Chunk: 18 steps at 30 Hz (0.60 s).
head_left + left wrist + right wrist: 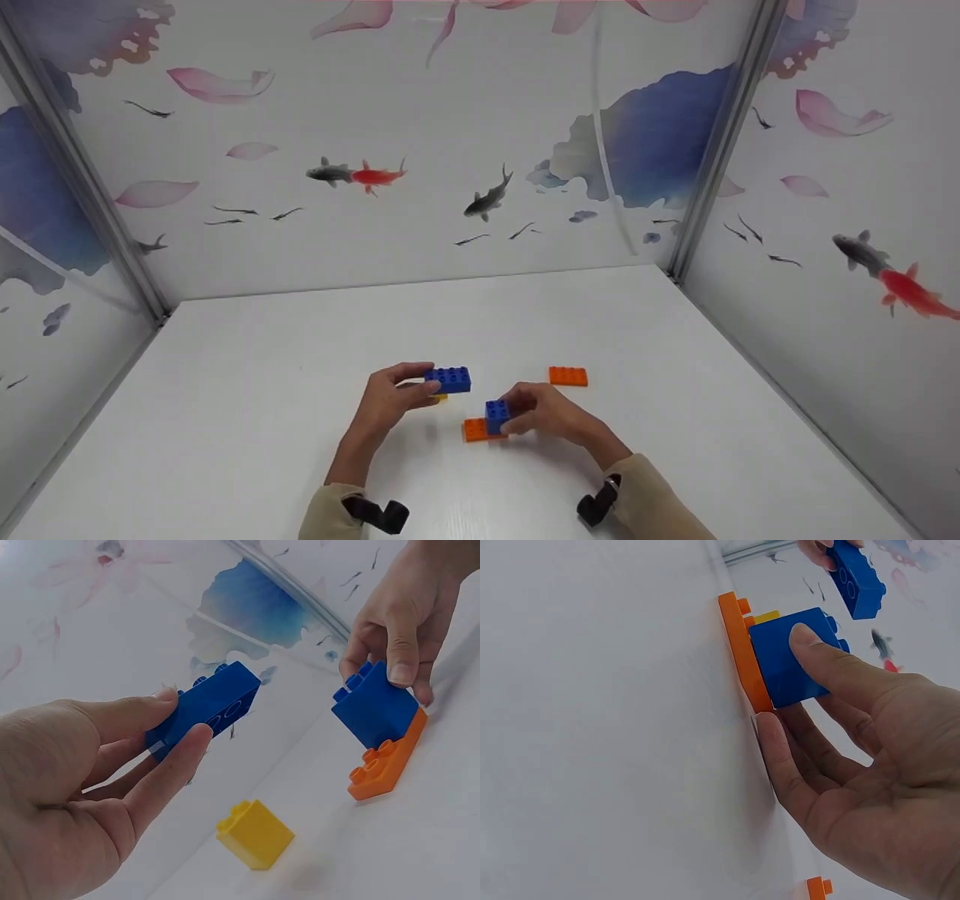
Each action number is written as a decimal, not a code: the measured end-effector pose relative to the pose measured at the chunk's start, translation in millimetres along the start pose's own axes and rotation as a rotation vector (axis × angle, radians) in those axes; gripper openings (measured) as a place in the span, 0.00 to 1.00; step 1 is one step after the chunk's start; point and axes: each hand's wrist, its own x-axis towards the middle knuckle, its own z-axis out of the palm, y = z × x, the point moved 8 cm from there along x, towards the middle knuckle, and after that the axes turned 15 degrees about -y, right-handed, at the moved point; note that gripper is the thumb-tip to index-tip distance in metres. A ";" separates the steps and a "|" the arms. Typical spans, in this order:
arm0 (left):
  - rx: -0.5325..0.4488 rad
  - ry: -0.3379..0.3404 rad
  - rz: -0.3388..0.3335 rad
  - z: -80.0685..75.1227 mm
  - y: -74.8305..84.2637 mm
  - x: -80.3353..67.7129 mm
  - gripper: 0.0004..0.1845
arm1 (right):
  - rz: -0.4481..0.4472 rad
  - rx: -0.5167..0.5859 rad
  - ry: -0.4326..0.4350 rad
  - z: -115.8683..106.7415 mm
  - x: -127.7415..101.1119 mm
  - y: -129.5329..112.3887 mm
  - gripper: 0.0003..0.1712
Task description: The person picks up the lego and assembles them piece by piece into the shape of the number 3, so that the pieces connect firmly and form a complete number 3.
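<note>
Left hand (pixel 390 401) pinches a long blue brick (pixel 450 379); right hand (pixel 544 411) grips a blue block (pixel 496 416) on an orange plate (pixel 474 430).

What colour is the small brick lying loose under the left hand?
Yellow brick, clearest in the left wrist view.

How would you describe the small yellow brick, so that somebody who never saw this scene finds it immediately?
Start at the white table and find the left hand, which holds a long blue brick in the air. The yellow brick sits on the table just below that hand, touched by nothing. It is the only yellow piece, short and blocky, while its neighbours are blue or orange.
</note>
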 end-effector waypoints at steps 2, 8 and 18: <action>0.003 -0.016 0.008 4.9 -0.2 2.1 0.26 | -0.004 -0.004 0.001 -0.6 -0.6 -0.1 0.19; 0.046 -0.029 0.038 16.4 0.9 6.9 0.25 | -0.001 -0.005 0.006 -1.6 -1.1 -0.2 0.19; 0.070 -0.047 0.052 36.4 -6.3 9.5 0.24 | -0.041 -0.014 0.000 0.5 -3.4 -4.3 0.18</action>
